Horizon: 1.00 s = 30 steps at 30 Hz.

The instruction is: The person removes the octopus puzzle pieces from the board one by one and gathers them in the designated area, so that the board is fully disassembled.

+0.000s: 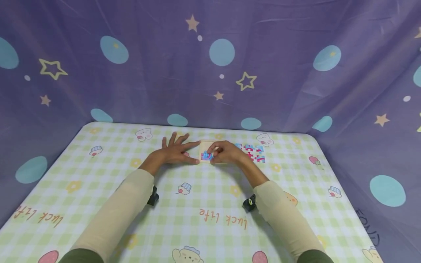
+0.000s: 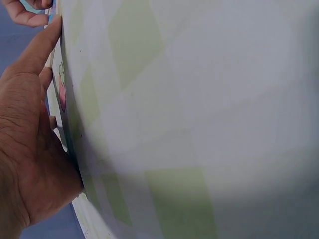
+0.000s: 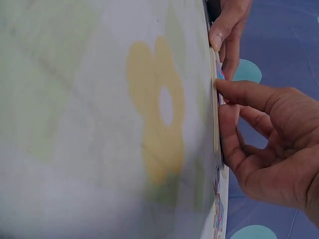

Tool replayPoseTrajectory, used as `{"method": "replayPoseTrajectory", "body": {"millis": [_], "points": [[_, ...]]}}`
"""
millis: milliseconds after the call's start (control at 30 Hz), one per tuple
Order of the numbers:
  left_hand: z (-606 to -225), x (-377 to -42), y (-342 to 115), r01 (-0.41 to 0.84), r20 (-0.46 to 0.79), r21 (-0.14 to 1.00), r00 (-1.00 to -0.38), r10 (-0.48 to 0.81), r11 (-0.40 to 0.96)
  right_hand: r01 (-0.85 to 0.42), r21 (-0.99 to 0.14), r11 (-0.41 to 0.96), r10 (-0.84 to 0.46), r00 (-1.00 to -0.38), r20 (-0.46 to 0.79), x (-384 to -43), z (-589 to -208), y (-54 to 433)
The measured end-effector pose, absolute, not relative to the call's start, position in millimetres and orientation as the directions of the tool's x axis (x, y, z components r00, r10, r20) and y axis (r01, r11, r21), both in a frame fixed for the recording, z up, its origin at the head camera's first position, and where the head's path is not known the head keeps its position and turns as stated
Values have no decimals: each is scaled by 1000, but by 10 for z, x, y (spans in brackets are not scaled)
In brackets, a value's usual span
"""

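Note:
A small wooden puzzle tray [image 1: 215, 140] lies flat near the table's far side, with joined blue-and-pink jigsaw pieces [image 1: 205, 156] in its near left corner. My left hand [image 1: 174, 151] is spread beside it, straight thumb and index fingertip at the tray's left edge. Over the tray, my right hand [image 1: 227, 151] has its fingers curled, thumb and fingertips close together on a puzzle piece at those joined pieces. The right wrist view shows the right hand [image 3: 279, 134] low at the tray's rim [image 3: 216, 124]; its fingers mostly hide the piece.
Several loose pink-and-blue jigsaw pieces [image 1: 260, 159] lie just right of the tray, partly behind the right hand. A checked cloth [image 1: 210, 233] with printed cartoons covers the table. A purple curtain [image 1: 164, 73] hangs behind the table's far edge.

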<state>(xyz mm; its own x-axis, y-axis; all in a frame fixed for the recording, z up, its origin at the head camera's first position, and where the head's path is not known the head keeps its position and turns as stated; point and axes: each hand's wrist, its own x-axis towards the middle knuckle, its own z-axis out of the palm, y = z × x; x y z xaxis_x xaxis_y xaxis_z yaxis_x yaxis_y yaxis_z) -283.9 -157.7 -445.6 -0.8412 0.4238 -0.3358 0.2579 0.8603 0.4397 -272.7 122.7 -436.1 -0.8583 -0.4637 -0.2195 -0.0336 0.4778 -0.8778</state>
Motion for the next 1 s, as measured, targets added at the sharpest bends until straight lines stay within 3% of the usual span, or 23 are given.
{"method": "replayPoseTrajectory", "body": {"millis": [333, 767, 1000], "points": [[-4454, -2839, -1584, 261, -324, 447, -844, 427, 855, -27, -904, 427, -440, -879, -181, -2689, -4354, 1181], [-4534, -2873, -1614, 268, -306, 476, -842, 443, 838, 92, -923, 373, -324, -920, -223, -2636, -4389, 1130], [-4463, -2829, -1591, 257, -314, 468, -846, 432, 845, 41, -928, 369, -357, -916, -182, -2607, -4349, 1166]]}}
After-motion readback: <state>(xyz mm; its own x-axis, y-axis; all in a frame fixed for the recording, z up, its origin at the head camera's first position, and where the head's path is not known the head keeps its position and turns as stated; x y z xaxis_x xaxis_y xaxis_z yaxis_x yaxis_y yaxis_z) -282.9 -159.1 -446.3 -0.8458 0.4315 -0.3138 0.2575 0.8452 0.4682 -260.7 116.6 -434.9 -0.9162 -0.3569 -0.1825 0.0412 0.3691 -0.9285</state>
